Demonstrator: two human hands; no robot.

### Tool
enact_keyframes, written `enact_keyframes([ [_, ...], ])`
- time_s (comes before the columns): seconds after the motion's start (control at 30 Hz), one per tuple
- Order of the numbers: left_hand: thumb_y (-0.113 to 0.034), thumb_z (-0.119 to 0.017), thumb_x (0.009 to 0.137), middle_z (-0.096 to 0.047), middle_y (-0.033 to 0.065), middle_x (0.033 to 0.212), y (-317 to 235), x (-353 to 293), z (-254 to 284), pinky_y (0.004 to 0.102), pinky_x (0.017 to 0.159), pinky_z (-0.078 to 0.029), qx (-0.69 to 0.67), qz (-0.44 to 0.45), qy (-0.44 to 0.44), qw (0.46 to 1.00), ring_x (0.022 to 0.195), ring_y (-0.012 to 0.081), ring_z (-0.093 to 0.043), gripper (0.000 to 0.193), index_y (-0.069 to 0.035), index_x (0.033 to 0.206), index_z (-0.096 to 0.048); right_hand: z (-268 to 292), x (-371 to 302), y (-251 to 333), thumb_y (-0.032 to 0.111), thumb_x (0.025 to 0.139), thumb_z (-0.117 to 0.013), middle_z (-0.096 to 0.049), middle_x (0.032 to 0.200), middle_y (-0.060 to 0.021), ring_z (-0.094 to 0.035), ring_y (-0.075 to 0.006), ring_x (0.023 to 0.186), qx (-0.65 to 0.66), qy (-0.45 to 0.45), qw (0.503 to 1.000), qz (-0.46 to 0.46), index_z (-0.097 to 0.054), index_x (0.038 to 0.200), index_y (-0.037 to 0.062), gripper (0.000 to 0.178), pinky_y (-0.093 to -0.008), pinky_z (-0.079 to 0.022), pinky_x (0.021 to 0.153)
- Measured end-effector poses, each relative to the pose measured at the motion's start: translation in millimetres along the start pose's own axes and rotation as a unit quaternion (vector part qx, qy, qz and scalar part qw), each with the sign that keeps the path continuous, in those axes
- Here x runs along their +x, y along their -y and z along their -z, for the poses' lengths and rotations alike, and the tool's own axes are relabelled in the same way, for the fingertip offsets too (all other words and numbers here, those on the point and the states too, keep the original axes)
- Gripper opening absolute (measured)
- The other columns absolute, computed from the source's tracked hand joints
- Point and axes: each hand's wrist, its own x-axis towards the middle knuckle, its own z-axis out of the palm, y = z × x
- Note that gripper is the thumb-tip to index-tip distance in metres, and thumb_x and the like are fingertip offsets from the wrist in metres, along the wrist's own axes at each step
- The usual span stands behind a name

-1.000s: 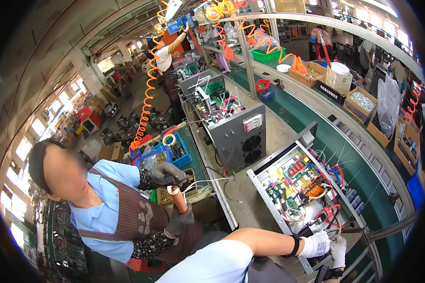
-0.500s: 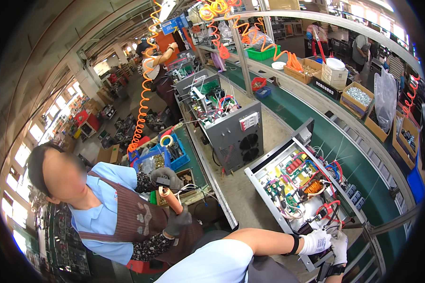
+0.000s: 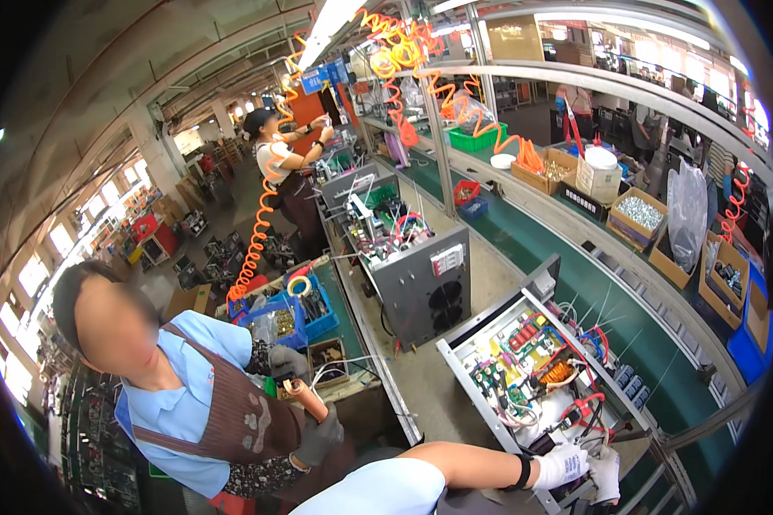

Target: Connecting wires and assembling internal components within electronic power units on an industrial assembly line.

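Observation:
At the lower right, my left hand in a white glove bends over the near corner of an open metal chassis. Beside it is my right hand, also gloved, at the same corner. Both sets of fingers look closed, but what they hold is hidden. Inside the chassis lie circuit boards, a copper-coloured coil and red and black cables. Several cylindrical capacitors sit along its right side.
A co-worker in grey gloves stands close on the left, holding a copper-coloured cylinder. A finished-looking grey machine case stands beyond the chassis. Boxes of screws line the right-hand shelf; a metal post rises behind.
My view has tilted slightly, so the scene shifts. My hands stay at the chassis corner. The near co-worker's upper hand has lowered, and the black piece it held no longer shows.

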Motion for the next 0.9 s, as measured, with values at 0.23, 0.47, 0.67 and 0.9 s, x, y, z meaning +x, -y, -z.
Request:
enact_keyframes([
  [0.23, -0.018, -0.053, 0.082, -0.06, 0.0118, 0.07, 10, 3, -19, 0.0392, 0.054, -0.05, 0.092, -0.146, -0.027, 0.985, 0.063, 0.0306, -0.062, 0.016, -0.005, 0.075, -0.059, 0, -9, 18, 0.004, 0.068, -0.067, -0.056, 0.06, -0.003, -0.05, -0.0085, 0.053, 0.036, 0.005, 0.999, 0.027, -0.057, 0.071, -0.0015, 0.011, -0.026, -0.04, 0.048],
  [0.47, -0.028, -0.049, 0.086, -0.06, 0.0201, 0.075, 9, 2, -19, 0.0447, 0.064, -0.05, -0.122, 0.011, -0.024, 0.992, 0.073, 0.0386, -0.061, 0.028, -0.002, 0.082, -0.06, -1, -3, 11, 0.003, 0.068, -0.067, -0.055, 0.059, -0.0028, -0.051, -0.0092, 0.052, 0.029, 0.008, 1.0, 0.006, -0.057, 0.072, -0.002, 0.012, -0.027, -0.04, 0.047],
  [0.67, -0.024, -0.051, 0.084, -0.06, 0.0187, 0.075, 2, -1, -5, 0.0452, 0.065, -0.05, -0.118, 0.051, 0.009, 0.992, 0.073, 0.0378, -0.061, 0.021, -0.007, 0.079, -0.062, 3, -7, 6, 0.002, 0.07, -0.065, -0.056, 0.06, -0.0038, -0.052, -0.0097, 0.053, 0.036, 0.012, 0.999, 0.013, -0.055, 0.069, -0.0017, 0.011, -0.0267, -0.04, 0.047],
  [0.9, -0.014, -0.062, 0.071, -0.066, 0.0118, 0.078, 5, -11, -6, 0.0354, 0.061, -0.051, 0.071, -0.085, -0.082, 0.99, 0.072, 0.0276, -0.065, 0.011, -0.007, 0.078, -0.068, -1, 11, -26, 0.009, 0.069, -0.067, -0.06, 0.066, -0.0114, -0.06, -0.0199, 0.064, 0.013, 0.005, 0.996, 0.091, -0.06, 0.078, -0.0021, 0.016, -0.0341, -0.047, 0.061],
])
